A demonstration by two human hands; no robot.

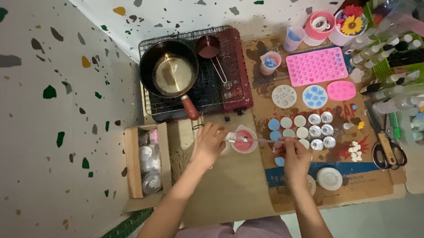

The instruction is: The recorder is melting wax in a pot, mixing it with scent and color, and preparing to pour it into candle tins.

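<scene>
Left hand (209, 142) is closed on the near-left side of a small clear cup (243, 139) holding pink liquid, which rests on the brown board (232, 185) directly between the two hands. Right hand (291, 154) pinches the right end of a thin stick (255, 140); the stick's long axis runs left to right, and its far tip dips into the pink liquid. The left hand touches the cup, whereas the right hand stands off to the cup's right and reaches it only through the stick. A wooden box (130, 160) with shiny round tins sits left of the left hand. Just beyond the right hand lie flat blue and white discs (286, 122) and silver cups (320, 129). Farther back, the round white mould (283, 96), blue mould (315, 96) and pink moulds (316, 65) lie on cardboard. A dark pan (169, 70), apparently empty, and a small ladle (208, 46) of reddish liquid sit on the red stove (237, 81).
</scene>
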